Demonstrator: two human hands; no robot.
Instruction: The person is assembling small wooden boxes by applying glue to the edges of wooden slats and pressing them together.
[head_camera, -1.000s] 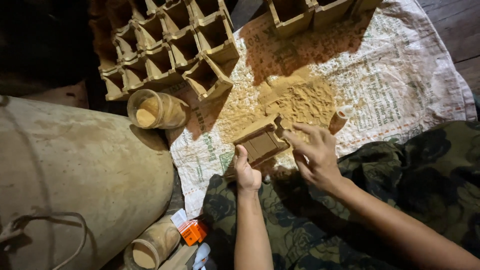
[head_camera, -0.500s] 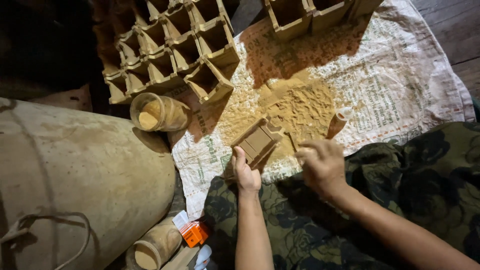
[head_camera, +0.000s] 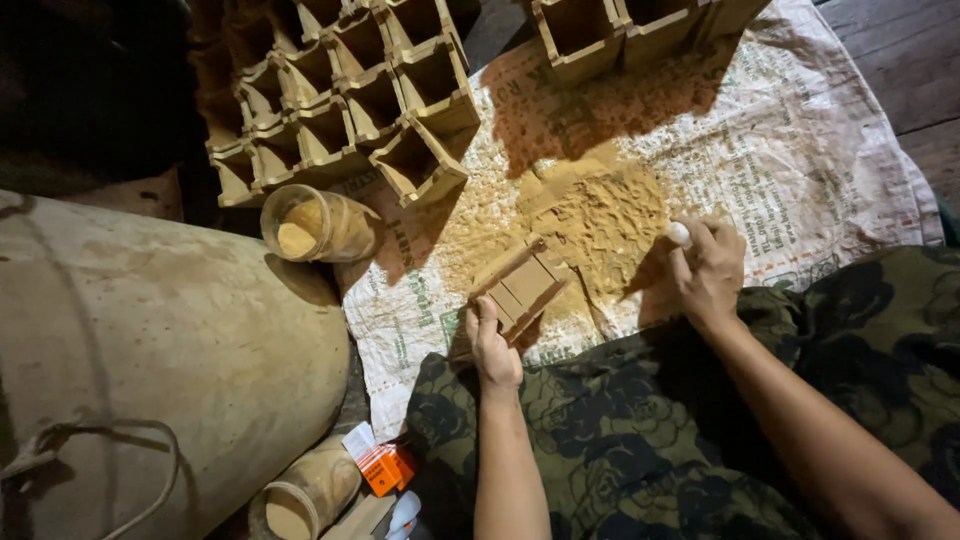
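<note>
A: Start at the left hand (head_camera: 493, 345) — what has it got?

B: It is closed on the near end of a small wooden mould (head_camera: 522, 285), thumb on top, the frame tilted up off the printed sack (head_camera: 800, 170) with its far end over the edge of the powder pile (head_camera: 600, 215). The right hand (head_camera: 708, 268) is off to the right of that, fingers pinched together on a small pale piece (head_camera: 680, 234) at the pile's right edge; I cannot tell what the piece is.

A: What could go wrong from here?

B: I'd judge the mould's grip the weak point — held by one end only, it could twist and drop into the powder and scatter it. A quick sweep of the right hand could also push powder off the sack onto the patterned cloth (head_camera: 640, 440) just below both wrists.

A: And room to move?

B: Past the pile, ahead of both hands, wooden boxes (head_camera: 350, 95) stand in a tight block, and more boxes (head_camera: 620, 30) further right, so forward reach is short. Left of the left hand lies a jar (head_camera: 315, 225) on its side, mouth open, near the big tan sack (head_camera: 170, 370) — an elbow could roll it. The freest ground is the bare sack to the right of the right hand, up to the floorboards (head_camera: 900, 70)
</note>
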